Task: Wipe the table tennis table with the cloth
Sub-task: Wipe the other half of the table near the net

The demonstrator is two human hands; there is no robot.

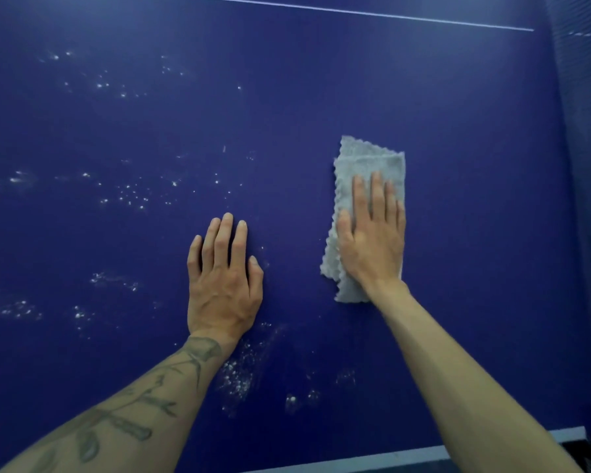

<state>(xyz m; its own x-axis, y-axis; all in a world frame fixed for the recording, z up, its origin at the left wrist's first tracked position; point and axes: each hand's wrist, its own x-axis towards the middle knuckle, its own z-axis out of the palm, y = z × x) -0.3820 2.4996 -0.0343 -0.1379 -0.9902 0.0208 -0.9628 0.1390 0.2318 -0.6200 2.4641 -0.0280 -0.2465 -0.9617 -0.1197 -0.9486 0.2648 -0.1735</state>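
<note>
A dark blue table tennis table (458,131) fills the view. A folded grey cloth (365,162) lies flat on it, right of centre. My right hand (372,237) presses palm-down on the cloth's near half, fingers straight and together. My left hand (224,278) rests flat on the bare table to the left of the cloth, fingers slightly spread, holding nothing. White specks and smears (130,196) dot the table left of my hands, and more specks (239,373) lie near my left wrist.
A white line (355,11) crosses the far part of the table. The net (580,131) runs along the right side. The table's white near edge (406,454) shows at the bottom.
</note>
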